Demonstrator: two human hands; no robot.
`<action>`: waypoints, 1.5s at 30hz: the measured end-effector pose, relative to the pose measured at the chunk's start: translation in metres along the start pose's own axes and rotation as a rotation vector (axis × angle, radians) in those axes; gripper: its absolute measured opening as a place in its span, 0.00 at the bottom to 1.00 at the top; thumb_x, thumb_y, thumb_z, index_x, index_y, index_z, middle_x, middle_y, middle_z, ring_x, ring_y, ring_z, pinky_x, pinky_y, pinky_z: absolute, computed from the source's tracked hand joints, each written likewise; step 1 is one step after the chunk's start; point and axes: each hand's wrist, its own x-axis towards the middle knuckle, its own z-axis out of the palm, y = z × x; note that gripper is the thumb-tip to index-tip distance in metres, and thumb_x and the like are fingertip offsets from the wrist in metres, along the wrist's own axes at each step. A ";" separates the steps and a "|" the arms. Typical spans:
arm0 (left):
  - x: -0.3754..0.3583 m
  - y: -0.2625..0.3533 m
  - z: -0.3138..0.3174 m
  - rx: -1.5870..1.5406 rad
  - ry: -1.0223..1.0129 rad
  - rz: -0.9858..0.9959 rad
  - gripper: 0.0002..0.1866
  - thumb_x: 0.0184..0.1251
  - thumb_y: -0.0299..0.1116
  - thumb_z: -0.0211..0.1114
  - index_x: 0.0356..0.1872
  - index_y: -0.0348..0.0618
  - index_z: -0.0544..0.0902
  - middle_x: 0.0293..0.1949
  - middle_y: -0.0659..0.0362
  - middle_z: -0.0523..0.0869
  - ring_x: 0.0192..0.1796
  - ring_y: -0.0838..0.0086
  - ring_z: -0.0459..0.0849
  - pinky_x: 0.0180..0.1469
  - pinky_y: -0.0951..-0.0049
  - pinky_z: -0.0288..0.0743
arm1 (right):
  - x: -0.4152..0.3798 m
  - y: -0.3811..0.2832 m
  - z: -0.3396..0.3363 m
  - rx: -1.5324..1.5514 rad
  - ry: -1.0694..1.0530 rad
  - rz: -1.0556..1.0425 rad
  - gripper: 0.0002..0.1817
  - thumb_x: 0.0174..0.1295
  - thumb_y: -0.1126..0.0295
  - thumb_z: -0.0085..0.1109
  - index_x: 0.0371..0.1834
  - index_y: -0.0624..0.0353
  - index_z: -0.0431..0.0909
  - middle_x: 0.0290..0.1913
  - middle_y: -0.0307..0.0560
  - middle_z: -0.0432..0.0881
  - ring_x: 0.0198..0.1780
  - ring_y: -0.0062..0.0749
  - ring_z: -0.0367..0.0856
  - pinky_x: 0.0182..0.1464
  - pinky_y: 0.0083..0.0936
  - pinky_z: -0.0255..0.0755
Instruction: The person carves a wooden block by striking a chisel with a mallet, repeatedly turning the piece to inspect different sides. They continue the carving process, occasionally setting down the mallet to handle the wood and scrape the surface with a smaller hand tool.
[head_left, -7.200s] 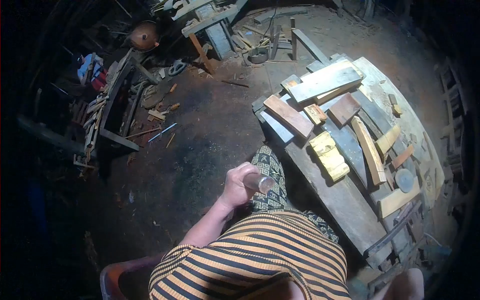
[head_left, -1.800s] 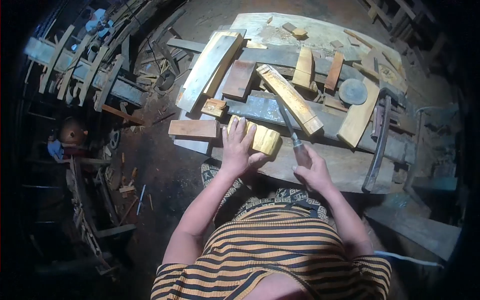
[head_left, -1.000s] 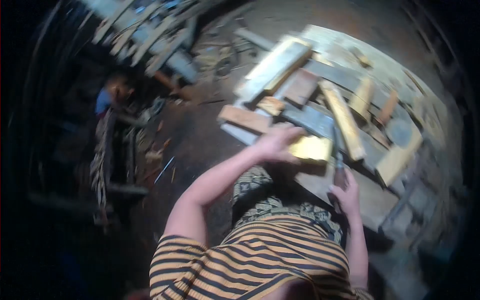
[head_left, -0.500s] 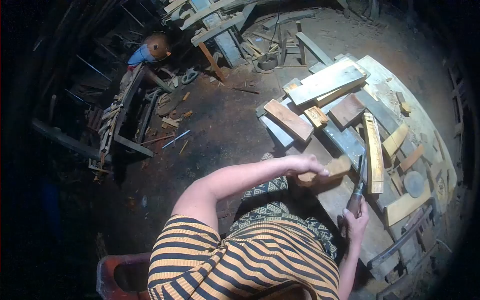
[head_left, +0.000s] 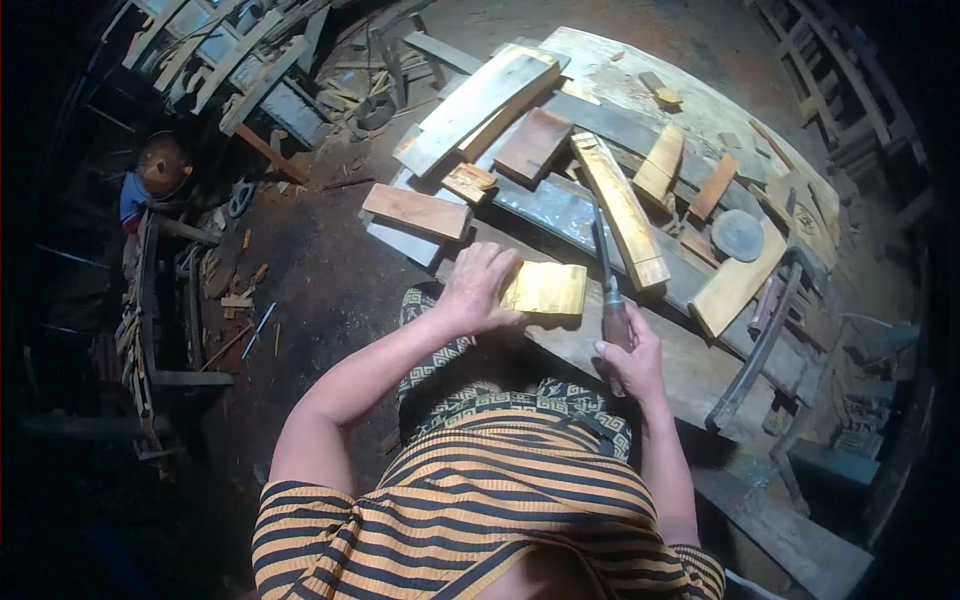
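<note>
My left hand (head_left: 478,290) is closed on the left end of a short yellow wooden block (head_left: 545,289), whose rough, bright face is turned up at the near edge of the workbench. To the right, my right hand (head_left: 636,355) grips the wooden handle of a chisel (head_left: 601,240). Its long, narrow dark blade points away from me, just right of the block. Beyond the blade lies a long pale wood piece (head_left: 622,210). A reddish wood block (head_left: 418,211) rests past my left hand.
More boards (head_left: 480,105) and offcuts are piled across the workbench (head_left: 690,75). A round grey disc (head_left: 738,235) lies on the right, near a frame saw (head_left: 765,345). Scrap wood litters the floor at left, where another person (head_left: 150,180) is by a wooden rack.
The view has swung to the right. My left hand has turned the wooden block, so its bright yellow face now shows. The chisel stays in my right hand.
</note>
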 end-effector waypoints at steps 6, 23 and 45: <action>0.017 -0.012 0.004 0.078 0.186 0.274 0.40 0.36 0.43 0.75 0.58 0.48 0.71 0.56 0.55 0.72 0.62 0.56 0.66 0.64 0.57 0.58 | 0.002 0.006 0.000 0.035 -0.010 -0.068 0.33 0.48 0.72 0.65 0.60 0.66 0.67 0.42 0.40 0.76 0.39 0.19 0.74 0.42 0.18 0.70; 0.056 -0.010 -0.012 0.234 0.032 0.062 0.37 0.46 0.23 0.61 0.65 0.51 0.66 0.66 0.48 0.62 0.71 0.46 0.54 0.70 0.54 0.54 | 0.003 0.007 -0.004 -0.048 -0.026 -0.023 0.33 0.48 0.72 0.65 0.61 0.65 0.67 0.41 0.40 0.76 0.39 0.19 0.74 0.44 0.19 0.69; 0.026 0.004 -0.005 0.099 0.211 0.065 0.28 0.43 0.35 0.74 0.49 0.42 0.76 0.58 0.48 0.70 0.63 0.51 0.67 0.60 0.57 0.70 | 0.002 0.006 -0.001 -0.022 -0.013 0.021 0.36 0.47 0.71 0.66 0.62 0.68 0.66 0.48 0.44 0.76 0.46 0.23 0.74 0.50 0.22 0.69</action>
